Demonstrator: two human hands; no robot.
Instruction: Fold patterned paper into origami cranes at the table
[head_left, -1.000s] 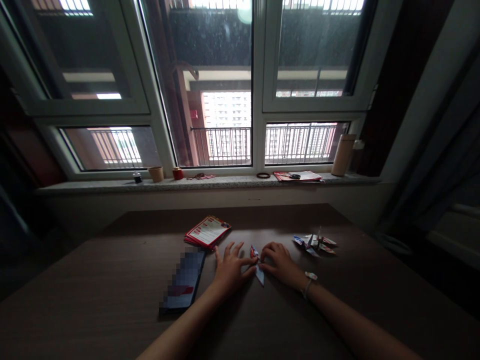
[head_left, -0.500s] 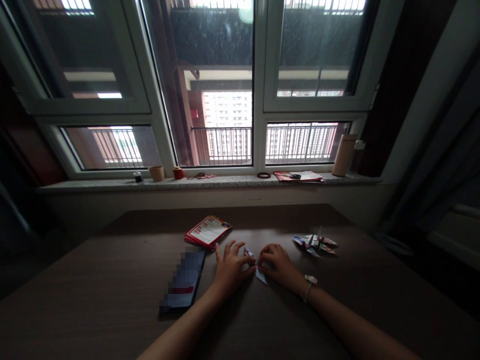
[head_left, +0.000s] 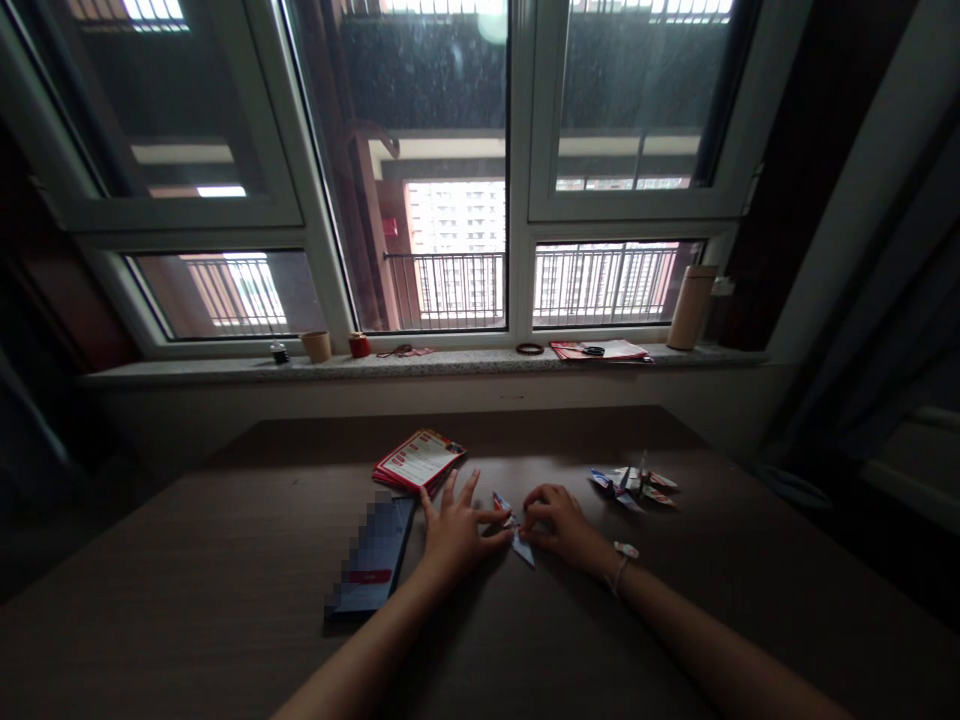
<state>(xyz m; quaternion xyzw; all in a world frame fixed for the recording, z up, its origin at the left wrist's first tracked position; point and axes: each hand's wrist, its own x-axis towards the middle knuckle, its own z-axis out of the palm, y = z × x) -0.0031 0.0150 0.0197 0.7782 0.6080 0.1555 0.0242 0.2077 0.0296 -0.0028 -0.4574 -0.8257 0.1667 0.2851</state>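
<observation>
A small folded piece of printed paper (head_left: 517,535) lies on the dark wooden table (head_left: 225,560) between my two hands. My left hand (head_left: 450,530) rests on the table with its outer fingers spread upward, while thumb and forefinger pinch the paper's left edge. My right hand (head_left: 559,522) has its fingers curled and pinches the paper's right side. A pale bracelet sits on my right wrist.
A stack of red-and-white leaflets (head_left: 418,460) lies beyond my left hand. A dark flat phone-like object (head_left: 371,565) lies to its left. Several folded paper figures (head_left: 634,485) sit at the right. The windowsill (head_left: 450,365) holds small cups, papers and a tall cylinder (head_left: 688,305).
The folded paper has tilted, its far tip swinging leftward between my fingers. My left hand's outer fingers have lifted and spread.
</observation>
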